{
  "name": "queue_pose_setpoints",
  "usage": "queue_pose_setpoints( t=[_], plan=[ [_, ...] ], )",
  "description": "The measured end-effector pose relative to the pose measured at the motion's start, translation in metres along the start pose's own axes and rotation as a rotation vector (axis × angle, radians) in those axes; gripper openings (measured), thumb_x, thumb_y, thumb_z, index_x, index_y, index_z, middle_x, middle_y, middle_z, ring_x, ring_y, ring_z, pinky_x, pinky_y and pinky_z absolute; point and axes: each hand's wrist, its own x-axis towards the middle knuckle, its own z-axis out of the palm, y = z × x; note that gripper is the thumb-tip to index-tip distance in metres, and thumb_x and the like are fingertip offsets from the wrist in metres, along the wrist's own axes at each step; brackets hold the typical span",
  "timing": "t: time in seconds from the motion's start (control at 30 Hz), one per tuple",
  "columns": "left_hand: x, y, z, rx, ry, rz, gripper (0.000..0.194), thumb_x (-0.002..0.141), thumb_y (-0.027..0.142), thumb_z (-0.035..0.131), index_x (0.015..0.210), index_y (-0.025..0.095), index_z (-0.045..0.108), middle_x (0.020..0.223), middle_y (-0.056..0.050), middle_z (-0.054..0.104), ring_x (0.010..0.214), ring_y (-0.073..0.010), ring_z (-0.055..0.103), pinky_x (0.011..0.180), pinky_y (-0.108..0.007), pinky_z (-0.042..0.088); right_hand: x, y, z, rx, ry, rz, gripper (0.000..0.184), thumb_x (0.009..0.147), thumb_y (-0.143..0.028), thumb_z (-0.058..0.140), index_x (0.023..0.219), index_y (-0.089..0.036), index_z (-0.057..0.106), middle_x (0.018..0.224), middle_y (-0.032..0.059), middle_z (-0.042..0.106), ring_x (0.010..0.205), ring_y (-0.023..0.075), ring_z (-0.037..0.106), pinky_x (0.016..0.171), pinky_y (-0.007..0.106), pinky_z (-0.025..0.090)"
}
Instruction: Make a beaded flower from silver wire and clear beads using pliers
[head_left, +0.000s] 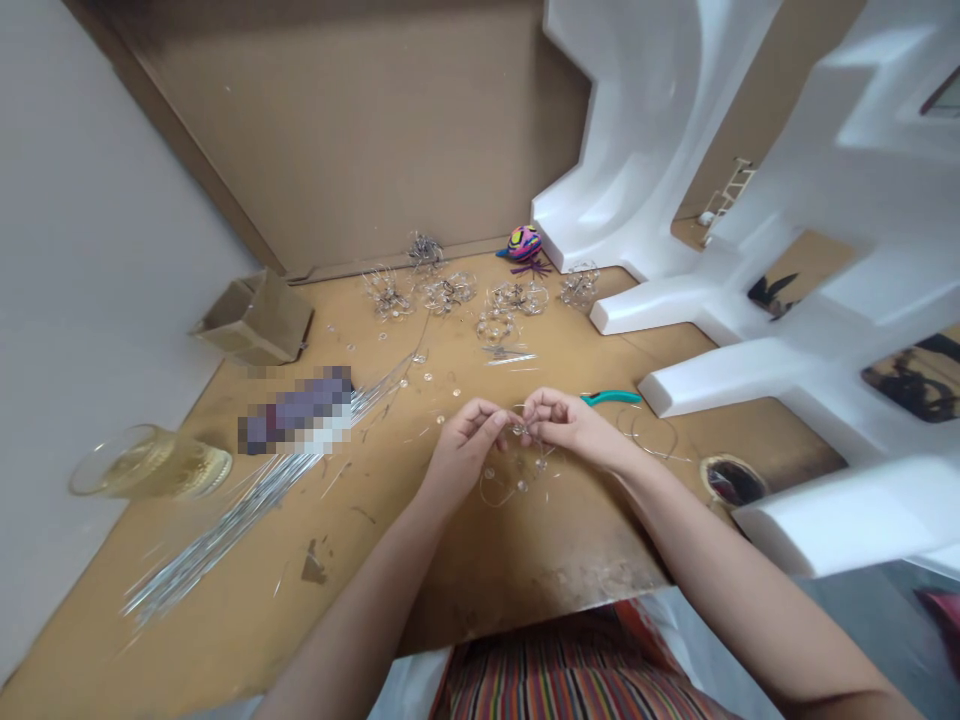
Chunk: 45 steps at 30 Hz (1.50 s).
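The light is moderate and soft, with a pale sheen near the front edge of the tabletop [465, 560] and small glints on the bundle of wires [232, 520]. The upper panel [420, 130] falls into brownish shade, darkest at its top and right edge. Wide-angle distortion stretches the glass [150, 462] and white structure [862, 505] toward the sides. Fine wire detail looks soft; 1 patch is pixelated.

I see one box [262, 325], one glass [154, 462], one green tool [612, 397], one bright ball [524, 242], one little bowl [706, 470], one bunch of long wires [225, 530], one beaded wire [517, 430] and about six wire tangles [450, 290]. The clear beads [428, 377] are too many to count.
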Motion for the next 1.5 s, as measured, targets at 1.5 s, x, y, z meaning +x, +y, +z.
queue_pose_setpoints(
  t=[1.5],
  plan=[
    [-0.002, 0.005, -0.007, 0.060, 0.006, 0.071, 0.018, 0.083, 0.033, 0.050, 0.075, 0.017, 0.053, 0.074, 0.000, 0.061, 0.051, -0.0065, 0.039, 0.051, -0.020, 0.034, -0.058, -0.070, -0.064, -1.450, -0.013, 0.042, 0.023, 0.066, -0.016, 0.048, 0.089, -0.019, 0.051, 0.078, 0.0023, 0.055, 0.065, 0.0141, 0.051, 0.060, 0.024, 0.036]
  ],
)
